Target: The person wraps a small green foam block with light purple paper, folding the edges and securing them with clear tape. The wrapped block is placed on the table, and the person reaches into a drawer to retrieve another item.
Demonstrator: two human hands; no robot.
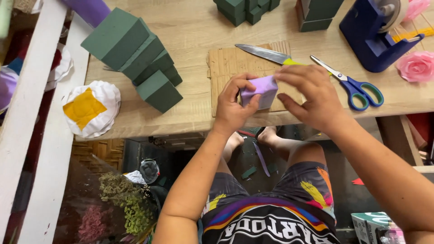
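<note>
From the head camera we see both hands closed around a small lilac-wrapped block [259, 91], held just above a cardboard sheet [226, 68] at the near edge of the wooden bench [194, 27]. Our left hand [235, 106] grips the block's left end, thumb across its near face; our right hand [312, 95] covers its right end, fingers curled over the top. Just beyond the block lies a knife [264, 53], blade pointing left, and to the right blue-handled scissors [352, 81]. Far right stands a blue tape dispenser [373, 38] with a pink paper rose [416, 66] beside it. Dark green foam bricks [135, 54] lie stacked in a leaning row on the left.
</note>
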